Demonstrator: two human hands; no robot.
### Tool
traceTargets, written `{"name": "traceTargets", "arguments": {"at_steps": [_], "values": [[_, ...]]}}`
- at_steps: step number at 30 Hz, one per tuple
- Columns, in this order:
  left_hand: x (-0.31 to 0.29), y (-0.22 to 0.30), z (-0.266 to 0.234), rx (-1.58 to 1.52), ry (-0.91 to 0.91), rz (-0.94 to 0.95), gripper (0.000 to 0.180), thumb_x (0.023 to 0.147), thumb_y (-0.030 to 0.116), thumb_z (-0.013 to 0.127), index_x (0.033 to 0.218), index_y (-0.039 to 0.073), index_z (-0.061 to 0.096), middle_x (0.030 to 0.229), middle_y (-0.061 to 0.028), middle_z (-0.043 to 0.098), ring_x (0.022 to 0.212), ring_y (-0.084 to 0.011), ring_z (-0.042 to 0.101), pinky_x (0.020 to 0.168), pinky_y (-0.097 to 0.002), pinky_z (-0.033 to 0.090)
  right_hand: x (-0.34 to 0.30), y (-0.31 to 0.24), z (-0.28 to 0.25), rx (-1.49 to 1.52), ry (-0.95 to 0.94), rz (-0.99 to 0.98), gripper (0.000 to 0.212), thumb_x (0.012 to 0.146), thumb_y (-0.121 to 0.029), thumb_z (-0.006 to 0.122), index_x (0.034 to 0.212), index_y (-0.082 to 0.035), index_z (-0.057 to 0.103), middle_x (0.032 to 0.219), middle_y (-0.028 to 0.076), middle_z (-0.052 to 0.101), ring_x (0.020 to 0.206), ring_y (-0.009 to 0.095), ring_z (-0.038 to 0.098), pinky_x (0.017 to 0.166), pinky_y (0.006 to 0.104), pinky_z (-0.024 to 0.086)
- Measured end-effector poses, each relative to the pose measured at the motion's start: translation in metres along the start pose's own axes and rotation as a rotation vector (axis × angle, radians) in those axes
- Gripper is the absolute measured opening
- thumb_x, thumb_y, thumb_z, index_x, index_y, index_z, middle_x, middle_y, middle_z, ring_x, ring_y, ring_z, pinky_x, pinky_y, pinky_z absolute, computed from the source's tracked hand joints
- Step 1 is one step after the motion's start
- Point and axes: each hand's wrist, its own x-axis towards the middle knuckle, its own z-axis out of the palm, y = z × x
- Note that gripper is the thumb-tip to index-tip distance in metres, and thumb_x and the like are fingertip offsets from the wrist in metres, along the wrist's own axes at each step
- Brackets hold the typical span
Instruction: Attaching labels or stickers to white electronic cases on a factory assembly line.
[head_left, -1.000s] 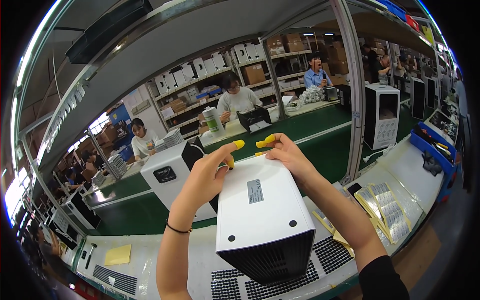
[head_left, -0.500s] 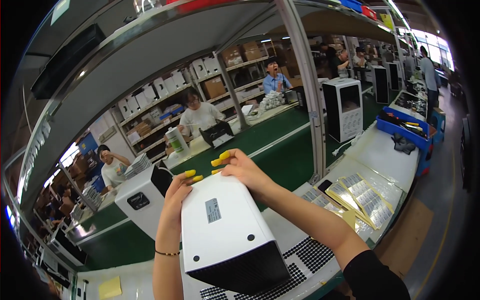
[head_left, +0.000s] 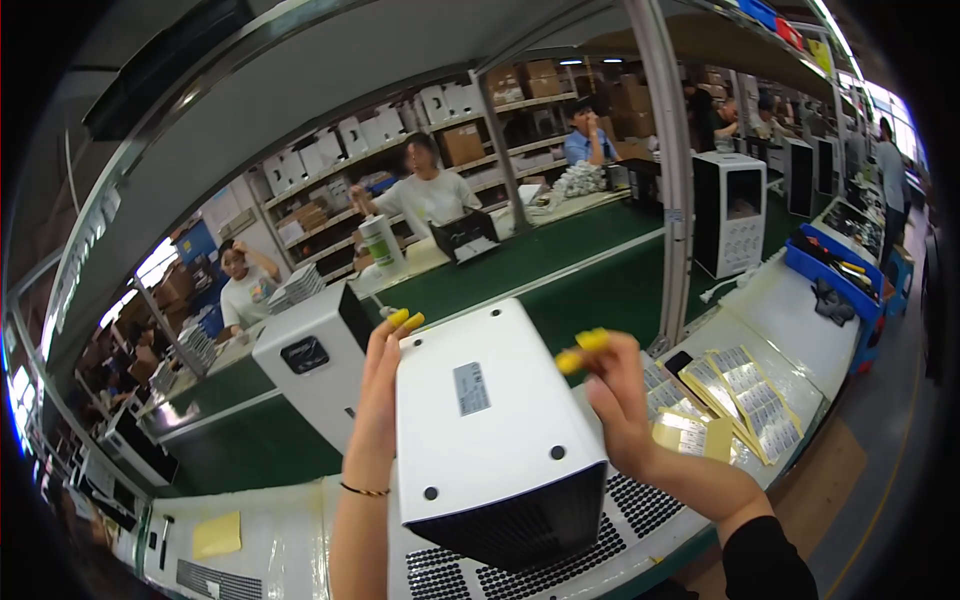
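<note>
A white box-shaped appliance (head_left: 510, 405) stands in front of me, its flat panel facing up and its dark grille side towards me. The panel carries a grey label (head_left: 471, 388) and several round black feet near its corners. My left hand (head_left: 378, 395) lies along the appliance's left side, fingers stretched towards the far corner, with yellow covers on the tips. My right hand (head_left: 622, 405) is by the right edge, fingers bent and apart from the thumb, holding nothing that I can see. Whether its yellow-covered fingertips touch the edge, I cannot tell.
Sheets of black round pads (head_left: 645, 505) lie by the appliance. Label sheets (head_left: 750, 400) are at right, near a blue bin (head_left: 835, 268). Another white appliance (head_left: 310, 350) stands at left. A metal post (head_left: 672, 200) rises beyond the bench; co-workers sit across the green conveyor (head_left: 560, 250).
My right hand has moved from the far edge to the right side, uncovering the far feet. My left hand remains by the left side. The view has shifted left.
</note>
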Motion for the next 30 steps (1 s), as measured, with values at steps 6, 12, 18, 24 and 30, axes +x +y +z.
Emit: {"name": "traceTargets", "arguments": {"at_steps": [6, 12, 18, 24, 30], "values": [[-0.058, -0.222, -0.166, -0.158, 0.107, -0.069, 0.05, 0.105, 0.026, 0.035, 0.148, 0.005, 0.021, 0.138, -0.0107, 0.04, 0.121, -0.0194, 0.044, 0.098, -0.0268, 0.043, -0.035, -0.031, 0.011, -0.398, -0.251, -0.067, 0.11, 0.072, -0.057, 0.076, 0.137, 0.004, 0.012, 0.129, 0.021, 0.031, 0.124, 0.031, 0.037, 0.107, 0.0443, 0.028], [-0.068, -0.237, -0.148, 0.731, -0.112, 0.036, 0.043, 0.095, 0.026, 0.048, 0.131, 0.004, 0.039, 0.124, -0.0136, 0.051, 0.11, -0.0238, 0.053, 0.092, -0.0332, 0.047, -0.036, -0.037, 0.009, -0.348, -0.369, 0.153, 0.114, 0.068, -0.039, 0.085, 0.14, 0.004, 0.008, 0.129, 0.022, 0.03, 0.128, 0.034, 0.034, 0.11, 0.0474, 0.022], [-0.084, -0.232, -0.141, 1.627, -0.384, 0.091, 0.038, 0.085, 0.027, 0.061, 0.114, 0.002, 0.058, 0.109, -0.0165, 0.061, 0.1, -0.0281, 0.062, 0.087, -0.0395, 0.051, 0.01, -0.026, 0.006, 0.122, -0.142, 0.286, 0.085, 0.08, -0.02, 0.073, 0.143, -0.006, 0.019, 0.133, 0.013, 0.041, 0.124, 0.021, 0.041, 0.107, 0.0359, 0.03], [-0.069, -0.193, -0.119, 1.262, -0.24, -0.214, 0.041, 0.077, 0.022, 0.068, 0.115, 0.007, 0.06, 0.109, -0.0187, 0.061, 0.088, -0.0352, 0.062, 0.074, -0.0424, 0.05, 0.126, 0.045, -0.041, 0.282, -0.01, 0.559, 0.046, 0.092, -0.034, 0.06, 0.131, -0.012, 0.048, 0.111, 0.005, 0.059, 0.1, 0.013, 0.058, 0.087, 0.0267, 0.048], [-0.014, -0.189, -0.074, 0.43, -0.079, -0.869, 0.069, 0.081, 0.002, 0.064, 0.14, 0.009, 0.028, 0.08, -0.0052, 0.048, 0.058, -0.0106, 0.042, 0.047, -0.0242, 0.031, 0.189, 0.083, -0.028, -0.022, -0.06, 0.466, 0.043, 0.09, -0.035, 0.064, 0.123, -0.011, 0.052, 0.105, 0.003, 0.059, 0.097, 0.011, 0.056, 0.085, 0.0242, 0.044]]}}
